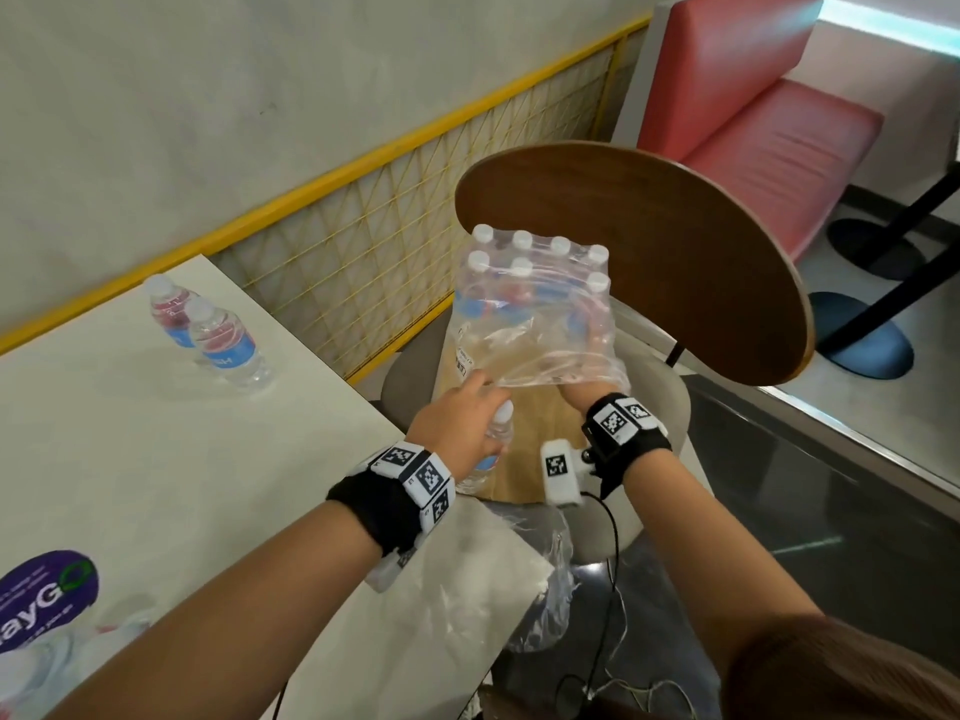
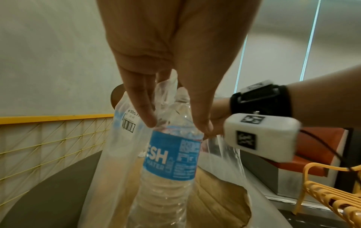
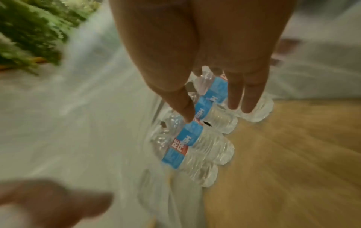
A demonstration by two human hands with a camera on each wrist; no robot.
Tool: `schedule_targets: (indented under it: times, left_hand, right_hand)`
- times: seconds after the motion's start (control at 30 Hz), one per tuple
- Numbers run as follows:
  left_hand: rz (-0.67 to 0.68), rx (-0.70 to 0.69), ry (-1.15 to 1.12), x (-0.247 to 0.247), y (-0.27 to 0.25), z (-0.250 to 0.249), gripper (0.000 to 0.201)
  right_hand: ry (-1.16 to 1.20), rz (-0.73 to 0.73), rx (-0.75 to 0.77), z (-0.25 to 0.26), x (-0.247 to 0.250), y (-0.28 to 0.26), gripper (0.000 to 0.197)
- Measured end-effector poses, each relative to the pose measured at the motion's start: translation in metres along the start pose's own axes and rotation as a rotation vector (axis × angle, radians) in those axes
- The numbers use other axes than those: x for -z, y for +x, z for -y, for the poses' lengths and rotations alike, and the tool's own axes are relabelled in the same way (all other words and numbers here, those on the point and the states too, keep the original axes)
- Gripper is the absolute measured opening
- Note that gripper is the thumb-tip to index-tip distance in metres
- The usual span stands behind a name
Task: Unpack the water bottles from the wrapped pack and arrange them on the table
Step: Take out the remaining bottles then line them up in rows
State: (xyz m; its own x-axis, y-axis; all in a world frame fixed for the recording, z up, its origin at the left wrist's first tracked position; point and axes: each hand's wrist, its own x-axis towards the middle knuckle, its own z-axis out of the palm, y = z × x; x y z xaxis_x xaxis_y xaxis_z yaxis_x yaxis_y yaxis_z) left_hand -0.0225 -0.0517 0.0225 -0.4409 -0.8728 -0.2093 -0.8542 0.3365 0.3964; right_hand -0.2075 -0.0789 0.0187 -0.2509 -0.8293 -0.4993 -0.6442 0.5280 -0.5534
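Note:
The wrapped pack (image 1: 535, 298) of white-capped, blue-labelled bottles stands on a chair seat, its clear wrap torn open toward me. My left hand (image 1: 457, 420) grips one water bottle (image 2: 171, 155) round its shoulder, just at the wrap's opening, with loose film against it. My right hand (image 1: 584, 384) reaches inside the wrap. In the blurred right wrist view its straight fingers (image 3: 234, 95) point at the packed bottles (image 3: 195, 148) and hold nothing. Two unpacked bottles (image 1: 228, 340) stand on the white table (image 1: 156, 459) at the far left.
The chair has a curved wooden back (image 1: 649, 241) and brown cardboard (image 1: 524, 439) on the seat. A yellow mesh railing (image 1: 363, 241) runs behind. Crumpled plastic film (image 1: 545, 595) hangs off the table's corner. A purple sticker (image 1: 47, 595) lies near me. A red bench (image 1: 753, 122) stands at far right.

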Motion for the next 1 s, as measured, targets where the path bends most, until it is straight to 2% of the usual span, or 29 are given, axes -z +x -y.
schedule_targets:
  times: [0.07,0.1,0.13,0.2,0.3,0.4,0.47,0.67,0.87,1.0]
  left_hand:
    - [0.001,0.002,-0.010,0.000,0.000,0.000,0.055]
    - [0.000,0.003,-0.012,0.001,0.000,0.000,0.056]
    - [-0.006,0.005,-0.013,0.002,-0.001,0.001,0.056]
    - [-0.020,0.013,-0.011,0.005,-0.002,0.003,0.055]
    - [-0.021,0.030,-0.014,0.007,-0.003,0.004,0.058]
    - [-0.027,0.039,-0.039,0.006,-0.002,0.002,0.059]
    - [-0.027,0.037,-0.043,0.005,-0.002,0.002,0.059]
    - [-0.026,0.036,-0.043,0.003,-0.002,0.000,0.058]
    - [-0.036,0.041,-0.069,0.003,-0.005,0.004,0.056]
    - [-0.036,0.057,-0.112,0.005,-0.008,0.006,0.057]
  right_hand:
    - [-0.317,0.031,0.063,-0.006,0.003,0.011,0.073]
    - [-0.408,0.021,0.099,-0.005,0.002,0.013,0.077]
    - [-0.549,0.012,0.147,0.004,0.003,0.014,0.072]
    - [-0.629,-0.030,0.193,0.017,0.007,0.023,0.059]
    - [-0.814,0.065,0.201,0.027,0.007,0.020,0.052]
    - [-0.976,0.102,0.188,0.015,-0.001,0.028,0.053]
    - [-1.005,0.092,0.239,0.015,-0.002,0.031,0.053]
    - [-1.087,0.069,0.227,0.019,-0.002,0.053,0.051]
    - [-0.956,-0.004,0.250,0.024,-0.021,0.078,0.059]
    - [-0.875,0.046,0.194,0.011,-0.034,0.066,0.053]
